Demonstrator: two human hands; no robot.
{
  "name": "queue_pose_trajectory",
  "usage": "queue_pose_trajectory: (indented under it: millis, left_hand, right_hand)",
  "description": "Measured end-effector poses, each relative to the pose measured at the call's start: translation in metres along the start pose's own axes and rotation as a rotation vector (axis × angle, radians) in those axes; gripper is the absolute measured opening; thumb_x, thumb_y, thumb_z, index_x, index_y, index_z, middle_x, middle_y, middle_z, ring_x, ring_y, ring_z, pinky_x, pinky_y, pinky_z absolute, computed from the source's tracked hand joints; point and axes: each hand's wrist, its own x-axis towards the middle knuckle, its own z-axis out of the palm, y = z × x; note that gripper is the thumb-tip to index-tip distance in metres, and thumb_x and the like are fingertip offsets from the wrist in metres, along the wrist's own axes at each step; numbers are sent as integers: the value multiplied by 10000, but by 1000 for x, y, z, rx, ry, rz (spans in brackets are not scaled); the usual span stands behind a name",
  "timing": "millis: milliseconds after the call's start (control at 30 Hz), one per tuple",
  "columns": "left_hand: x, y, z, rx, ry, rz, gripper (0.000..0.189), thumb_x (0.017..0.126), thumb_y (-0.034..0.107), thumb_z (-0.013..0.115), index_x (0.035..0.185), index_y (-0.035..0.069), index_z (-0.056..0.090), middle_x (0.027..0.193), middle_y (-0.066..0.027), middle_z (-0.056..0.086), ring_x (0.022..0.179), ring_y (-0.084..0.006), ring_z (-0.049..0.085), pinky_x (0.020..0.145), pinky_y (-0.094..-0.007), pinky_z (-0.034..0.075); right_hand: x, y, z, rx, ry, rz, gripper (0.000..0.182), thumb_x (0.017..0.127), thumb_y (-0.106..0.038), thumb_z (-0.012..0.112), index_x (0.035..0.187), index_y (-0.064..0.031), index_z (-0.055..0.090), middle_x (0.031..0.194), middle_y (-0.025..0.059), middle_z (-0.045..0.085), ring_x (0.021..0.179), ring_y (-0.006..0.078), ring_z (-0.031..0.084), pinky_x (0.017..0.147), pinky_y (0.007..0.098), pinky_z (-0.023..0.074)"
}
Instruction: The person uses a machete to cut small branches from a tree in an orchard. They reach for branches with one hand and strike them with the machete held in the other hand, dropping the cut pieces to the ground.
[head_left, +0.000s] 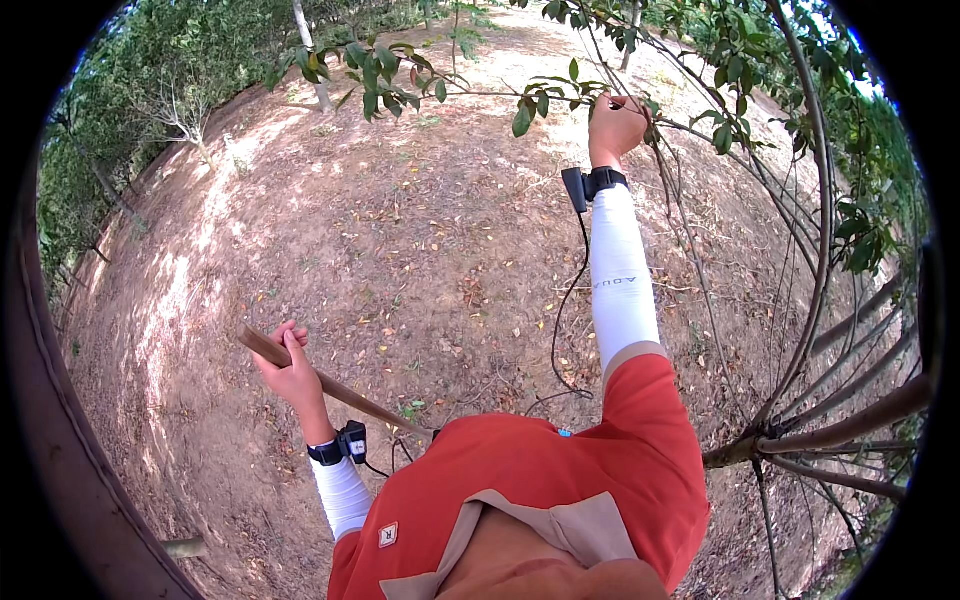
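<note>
My left hand (291, 364) is closed around a long wooden handle (352, 397) near its upper end. The handle slants down to the right and passes behind my red shirt, so its far end is hidden. My right hand (619, 124) reaches up and forward with curled fingers, at a thin leafy branch (510, 94) of a shrub. Twigs run by the fingertips, but whether they are pinched cannot be told. Dark green leaves (525, 116) hang just left of that hand. Both wrists carry black strapped devices with cables.
A many-stemmed shrub (754, 442) rises at the right, its curved stem (821, 225) arching overhead. A trunk (67, 420) borders the left edge. Dry leaves and twigs litter the ground (420, 262). A bare small tree (196, 139) and a pale trunk (307, 45) stand farther off.
</note>
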Motion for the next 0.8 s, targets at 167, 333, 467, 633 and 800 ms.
queue_pose_trajectory:
  millis: [167, 333, 467, 633, 800]
  left_hand:
    - [1, -3, 0, -26, -3, -12, 288, 940, 21, 526, 1195, -49, 412, 1002, -140, 650, 789, -165, 658, 683, -264, 538]
    - [0, -4, -1, -50, 4, -4, 265, 942, 23, 523, 1176, -50, 423, 999, -141, 651, 778, -167, 658, 677, -264, 538]
    - [1, -6, -4, -40, 15, 3, 240, 941, 26, 525, 1151, -52, 439, 990, -145, 655, 766, -167, 658, 663, -262, 538]
    - [2, -4, -6, -5, 19, 12, 230, 937, 28, 534, 1133, -54, 447, 982, -147, 658, 759, -166, 658, 656, -263, 539]
    - [3, -6, -6, -9, 11, 16, 224, 934, 27, 540, 1120, -55, 446, 982, -143, 657, 762, -166, 658, 664, -265, 539]
  right_hand:
    - [-7, -6, -1, -6, 40, 1, 152, 716, -101, 721, 785, -45, 598, 904, 145, 531, 755, 290, 583, 696, 387, 485]
    - [-6, -5, -2, 125, -7, -15, 126, 708, -48, 673, 781, -17, 575, 907, 161, 522, 802, 299, 567, 718, 390, 477]
    - [-1, -1, -3, 77, 53, -130, 142, 719, -53, 650, 822, -5, 565, 830, 165, 551, 828, 308, 555, 713, 395, 478]
    - [6, 2, 6, 183, 210, -99, 110, 757, -116, 563, 765, -8, 542, 724, 162, 587, 683, 364, 578, 620, 430, 467]
    - [6, 31, -2, 117, 112, -182, 131, 812, -103, 525, 843, 23, 541, 838, 210, 576, 745, 383, 573, 677, 456, 463]
